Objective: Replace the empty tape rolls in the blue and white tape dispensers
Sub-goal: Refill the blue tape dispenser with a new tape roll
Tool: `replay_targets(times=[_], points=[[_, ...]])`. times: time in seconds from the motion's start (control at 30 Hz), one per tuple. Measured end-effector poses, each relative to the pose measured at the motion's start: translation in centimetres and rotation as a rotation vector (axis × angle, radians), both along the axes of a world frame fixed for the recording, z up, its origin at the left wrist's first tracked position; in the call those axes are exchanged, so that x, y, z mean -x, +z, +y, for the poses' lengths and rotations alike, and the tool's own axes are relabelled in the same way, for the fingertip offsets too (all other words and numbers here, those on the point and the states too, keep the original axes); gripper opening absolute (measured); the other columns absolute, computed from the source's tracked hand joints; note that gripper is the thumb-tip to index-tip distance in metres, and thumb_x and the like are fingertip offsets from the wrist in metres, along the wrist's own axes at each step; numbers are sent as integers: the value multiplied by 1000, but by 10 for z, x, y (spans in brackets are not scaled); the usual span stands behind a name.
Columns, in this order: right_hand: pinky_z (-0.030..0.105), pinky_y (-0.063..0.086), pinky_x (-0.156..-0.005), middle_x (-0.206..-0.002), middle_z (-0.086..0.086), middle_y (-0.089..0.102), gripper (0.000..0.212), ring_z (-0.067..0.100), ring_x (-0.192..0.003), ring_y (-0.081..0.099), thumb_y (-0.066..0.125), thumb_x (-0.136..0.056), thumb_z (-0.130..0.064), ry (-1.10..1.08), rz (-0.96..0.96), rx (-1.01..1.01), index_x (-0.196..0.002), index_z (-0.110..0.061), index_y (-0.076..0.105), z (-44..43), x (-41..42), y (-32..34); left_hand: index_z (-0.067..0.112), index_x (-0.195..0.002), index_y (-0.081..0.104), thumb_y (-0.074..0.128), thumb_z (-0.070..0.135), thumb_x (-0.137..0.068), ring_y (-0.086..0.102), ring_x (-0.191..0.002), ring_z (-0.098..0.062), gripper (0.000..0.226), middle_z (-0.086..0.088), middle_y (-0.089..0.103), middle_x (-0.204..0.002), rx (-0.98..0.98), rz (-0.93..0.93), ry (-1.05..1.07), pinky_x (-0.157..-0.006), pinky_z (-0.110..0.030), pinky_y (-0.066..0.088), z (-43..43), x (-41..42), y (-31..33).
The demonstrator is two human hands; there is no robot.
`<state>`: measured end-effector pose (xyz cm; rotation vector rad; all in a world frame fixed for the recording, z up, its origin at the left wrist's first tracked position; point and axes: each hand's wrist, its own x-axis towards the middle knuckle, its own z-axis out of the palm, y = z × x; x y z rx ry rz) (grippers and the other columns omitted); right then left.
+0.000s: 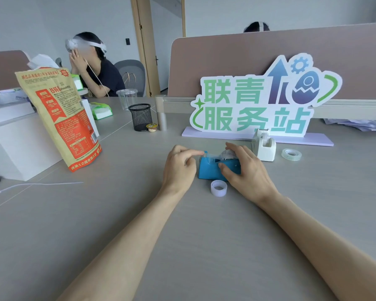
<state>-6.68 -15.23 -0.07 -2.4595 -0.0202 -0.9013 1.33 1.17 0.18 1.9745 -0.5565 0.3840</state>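
Already our blue dispenser (213, 169) at mid-bench carries fresh tape; right hand (245, 168) grips it, left hand (178, 168) presses the strip down. White dispenser (264, 145), behind, awaits its new roll (291, 154).

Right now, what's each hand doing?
Left hand: forefinger pressing the cutter end of the blue dispenser, holding nothing.
Right hand: gripping the blue dispenser's body.

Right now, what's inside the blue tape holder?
A clear tape roll sits in the blue dispenser. The right hand covers its far side, so its core and the holder's back are hidden.
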Motion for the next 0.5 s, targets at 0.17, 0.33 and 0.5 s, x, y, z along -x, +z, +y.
replay_targets(times=[0.17, 0.33, 0.5], points=[[28, 43, -93, -122, 4, 58, 55, 23, -113, 55, 65, -87, -27, 4, 0, -7, -137, -13, 46, -1, -1, -1, 26, -100, 76, 35, -8, -82, 58, -95, -11, 56, 3, 61, -99, 7, 57, 4, -76, -8, 40, 0, 0, -1], [28, 42, -93, -123, 5, 58, 55, 23, -113, 54, 64, -87, -27, 8, 2, -16, -137, -12, 46, -2, -1, 0, 22, -102, 76, 34, -10, -79, 58, -95, -10, 57, 3, 62, -98, 29, 65, 21, -77, -7, 40, 0, -1, 0], [24, 41, -91, -122, 5, 58, 55, 23, -113, 54, 64, -87, -26, 12, -4, -11, -136, -12, 47, -1, -2, -1, 19, -101, 76, 35, -10, -81, 55, -88, -7, 54, 10, 59, -91, 23, 102, 30, -67, 1, 37, 0, 0, 2]])
